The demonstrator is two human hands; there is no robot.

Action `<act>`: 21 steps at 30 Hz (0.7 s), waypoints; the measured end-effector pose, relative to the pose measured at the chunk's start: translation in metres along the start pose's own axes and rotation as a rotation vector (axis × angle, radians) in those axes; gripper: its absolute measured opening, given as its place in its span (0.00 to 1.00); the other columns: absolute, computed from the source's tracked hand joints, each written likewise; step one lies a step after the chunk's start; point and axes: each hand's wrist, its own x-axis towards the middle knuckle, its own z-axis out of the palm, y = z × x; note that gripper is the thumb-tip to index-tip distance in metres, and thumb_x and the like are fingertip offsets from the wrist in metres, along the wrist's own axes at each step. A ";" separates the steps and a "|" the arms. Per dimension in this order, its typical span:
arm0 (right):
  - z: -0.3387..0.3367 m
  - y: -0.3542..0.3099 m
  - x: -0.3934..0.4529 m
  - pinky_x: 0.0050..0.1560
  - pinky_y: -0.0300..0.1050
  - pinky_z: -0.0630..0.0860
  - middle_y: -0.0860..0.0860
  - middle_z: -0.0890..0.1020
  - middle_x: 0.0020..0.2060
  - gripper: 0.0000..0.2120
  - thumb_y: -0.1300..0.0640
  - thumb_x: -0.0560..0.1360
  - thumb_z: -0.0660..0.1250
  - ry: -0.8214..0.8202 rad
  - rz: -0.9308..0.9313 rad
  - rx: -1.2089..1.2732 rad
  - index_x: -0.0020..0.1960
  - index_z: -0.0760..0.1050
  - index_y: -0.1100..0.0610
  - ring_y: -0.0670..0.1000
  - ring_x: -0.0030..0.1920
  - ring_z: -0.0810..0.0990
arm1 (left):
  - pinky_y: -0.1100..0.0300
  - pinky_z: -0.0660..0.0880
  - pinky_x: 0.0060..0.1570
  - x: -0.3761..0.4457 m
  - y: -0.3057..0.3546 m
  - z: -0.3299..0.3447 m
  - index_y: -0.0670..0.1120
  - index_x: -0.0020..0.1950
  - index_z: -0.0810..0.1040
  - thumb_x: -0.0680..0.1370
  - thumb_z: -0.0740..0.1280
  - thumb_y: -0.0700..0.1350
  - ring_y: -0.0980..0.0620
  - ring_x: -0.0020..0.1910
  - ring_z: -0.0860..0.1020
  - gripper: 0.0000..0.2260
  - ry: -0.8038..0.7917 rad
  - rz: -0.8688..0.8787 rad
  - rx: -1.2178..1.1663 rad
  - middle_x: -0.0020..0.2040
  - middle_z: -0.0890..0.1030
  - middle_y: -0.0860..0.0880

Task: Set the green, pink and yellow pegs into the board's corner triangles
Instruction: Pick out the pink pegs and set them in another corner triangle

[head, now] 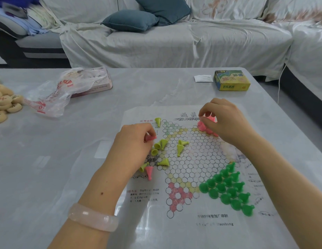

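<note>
A paper checkers board (190, 159) lies on the grey table. Several green pegs (228, 187) stand upright in its near-right triangle. Several yellow pegs (161, 145) lie toppled on the board's left side, and one yellow peg (158, 121) stands at the far left. A pink peg (149, 172) lies near the left edge. My left hand (134, 146) pinches a pink peg (151, 138). My right hand (223, 119) hovers over a cluster of pink pegs (201, 125) at the far-right triangle and pinches one; much of that cluster is hidden.
A crumpled plastic bag (52, 94) and a pink box (101, 83) lie at the far left. Round cream game pieces (4, 103) are piled at the left edge. A yellow-green box (231, 80) and a paper slip (203, 78) sit far right. A covered sofa stands behind.
</note>
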 end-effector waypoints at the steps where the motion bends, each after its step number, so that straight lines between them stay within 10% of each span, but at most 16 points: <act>1: -0.001 -0.005 0.001 0.41 0.39 0.68 0.47 0.74 0.39 0.04 0.58 0.73 0.65 0.006 -0.018 0.034 0.46 0.77 0.55 0.48 0.44 0.71 | 0.65 0.73 0.38 0.000 0.002 0.000 0.51 0.44 0.77 0.74 0.66 0.39 0.54 0.37 0.77 0.07 0.000 0.005 -0.071 0.38 0.77 0.54; 6: -0.007 -0.036 0.000 0.40 0.27 0.68 0.44 0.77 0.38 0.06 0.57 0.73 0.66 -0.147 -0.164 0.266 0.50 0.77 0.52 0.40 0.37 0.73 | 0.65 0.74 0.35 -0.002 0.015 -0.002 0.52 0.47 0.71 0.72 0.70 0.44 0.57 0.36 0.79 0.09 -0.051 -0.047 -0.332 0.40 0.80 0.54; 21: -0.005 -0.056 0.000 0.43 0.34 0.74 0.43 0.80 0.37 0.03 0.58 0.72 0.68 -0.166 -0.204 0.442 0.45 0.80 0.54 0.41 0.41 0.76 | 0.71 0.72 0.30 -0.002 0.012 -0.001 0.53 0.45 0.68 0.72 0.70 0.47 0.60 0.36 0.79 0.11 -0.094 0.015 -0.287 0.40 0.81 0.54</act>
